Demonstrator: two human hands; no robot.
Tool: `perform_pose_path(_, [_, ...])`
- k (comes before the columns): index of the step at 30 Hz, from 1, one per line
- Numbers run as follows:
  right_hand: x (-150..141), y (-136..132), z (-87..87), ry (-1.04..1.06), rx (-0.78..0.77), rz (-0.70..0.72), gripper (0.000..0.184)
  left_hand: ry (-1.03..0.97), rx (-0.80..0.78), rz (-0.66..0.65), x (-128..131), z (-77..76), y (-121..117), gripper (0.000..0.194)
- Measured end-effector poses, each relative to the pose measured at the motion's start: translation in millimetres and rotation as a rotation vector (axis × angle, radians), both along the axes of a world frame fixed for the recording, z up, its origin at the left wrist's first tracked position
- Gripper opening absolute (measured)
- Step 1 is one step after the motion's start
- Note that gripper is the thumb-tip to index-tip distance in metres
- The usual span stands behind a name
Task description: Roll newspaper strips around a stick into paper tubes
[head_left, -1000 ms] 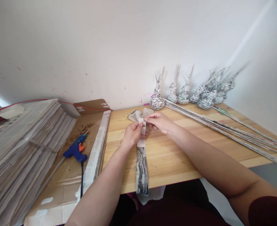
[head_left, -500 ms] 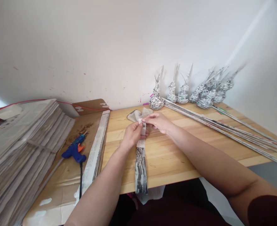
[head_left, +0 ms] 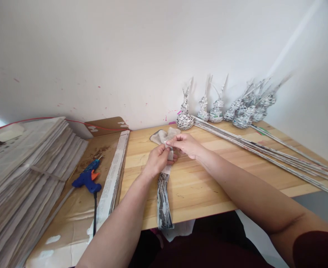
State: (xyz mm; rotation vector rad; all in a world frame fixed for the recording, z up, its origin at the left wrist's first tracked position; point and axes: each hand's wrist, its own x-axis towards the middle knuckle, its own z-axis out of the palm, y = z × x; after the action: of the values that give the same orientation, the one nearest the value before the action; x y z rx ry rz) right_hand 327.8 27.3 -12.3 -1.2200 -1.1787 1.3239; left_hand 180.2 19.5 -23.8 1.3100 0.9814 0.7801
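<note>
A long strip of newspaper (head_left: 164, 201) runs from the table's front edge up to my hands, its far end pinched between them. My left hand (head_left: 158, 158) grips the strip with the thumb on top and fingers beneath. At the strip's tip, my right hand (head_left: 186, 144) pinches a corner between thumb and finger. Just beyond the fingers lies a crumpled greyish cloth (head_left: 164, 136) on the wooden table (head_left: 200, 190).
Left are a tied newspaper stack (head_left: 55, 163), a blue glue gun (head_left: 87, 180) on cardboard (head_left: 66, 216), and a pile of cut newspaper strips (head_left: 112, 178). Right lie rolled paper sticks (head_left: 250, 147); several woven paper figures (head_left: 185, 115) stand along the wall.
The near part of the newspaper strip has swung slightly left and now slants and twists. Both hands stay nearly in place, still pinching its far end.
</note>
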Motion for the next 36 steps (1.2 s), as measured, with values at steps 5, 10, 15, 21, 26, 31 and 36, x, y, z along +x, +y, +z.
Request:
perform_pose_path(5, [-1.5, -1.2, 0.5, 0.022, 0.000, -0.014, 0.045, -0.004, 0.026, 0.004, 0.1, 5.2, -3.3, 0.023])
perform_pose_path(10, [-3.3, -1.3, 0.6, 0.047, -0.002, -0.044, 0.043, 0.003, 0.083, 0.079, 1.4, 4.7, -4.5, 0.031])
perform_pose_path(15, [-8.6, -2.0, -3.1, 0.134, 0.019, -0.068, 0.042, 0.003, 0.104, 0.161, 1.3, -2.6, -1.7, 0.031])
perform_pose_path(21, [-12.0, -1.0, -8.2, 0.236, 0.006, -0.067, 0.038, -0.052, 0.042, 0.165, 0.0, -0.5, 0.7, 0.034])
perform_pose_path(26, [0.6, 2.0, -2.6, 0.122, -0.003, 0.058, 0.038, -0.093, -0.043, 0.201, -3.1, 4.5, 3.1, 0.034])
perform_pose_path(31, [6.8, 1.8, -1.8, 0.021, 0.032, 0.161, 0.034, -0.093, -0.043, 0.180, -5.3, 2.5, 5.5, 0.033])
perform_pose_path(36, [2.6, 2.9, -5.7, 0.024, 0.040, 0.079, 0.028, -0.080, -0.037, 0.152, -3.9, 1.4, 4.5, 0.035])
